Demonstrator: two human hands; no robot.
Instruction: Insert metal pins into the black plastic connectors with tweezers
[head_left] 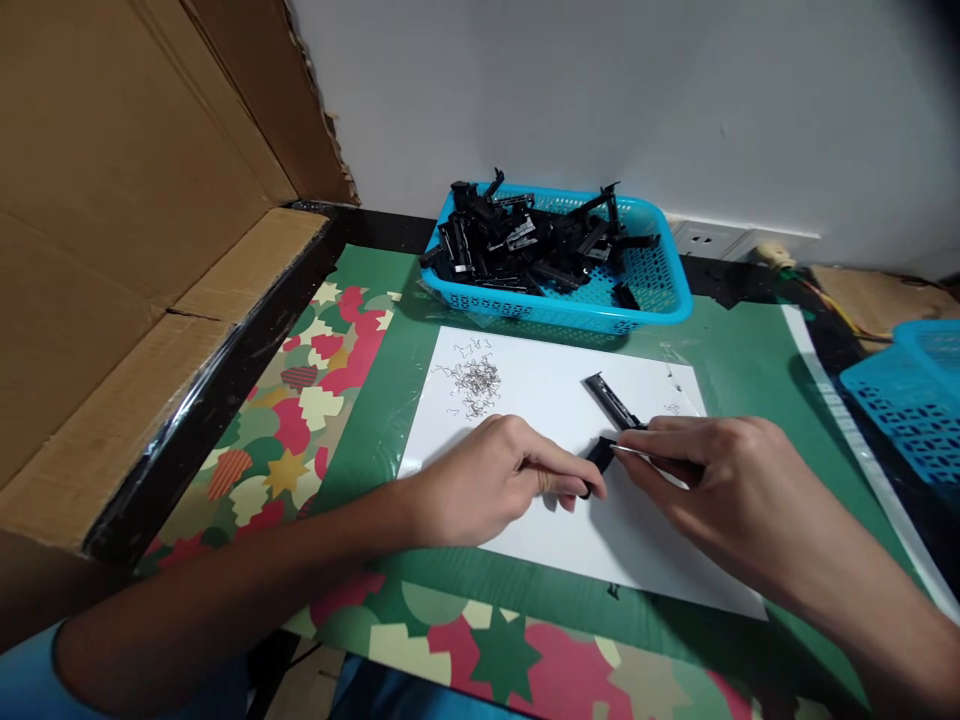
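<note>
My left hand [517,475] pinches a small black plastic part [600,455] low over a white sheet [540,370]. Between the thumb and fingers of my right hand [705,470] is a thin, pale, pointed tool that looks like tweezers [634,453]. Its tip meets the end of the black part, though the exact contact is too small to make out. Just beyond my fingers a longer black plastic piece [611,400] lies slantwise on the sheet. A loose pile of tiny bent wire pieces [478,383] is spread to the left.
At the back, against the wall, a blue basket [652,318] holds many black plastic parts. Another blue basket [900,400] stands at the right edge. Cardboard [135,200] rises on the left. A wall socket [705,240] and a cable are behind, on the right.
</note>
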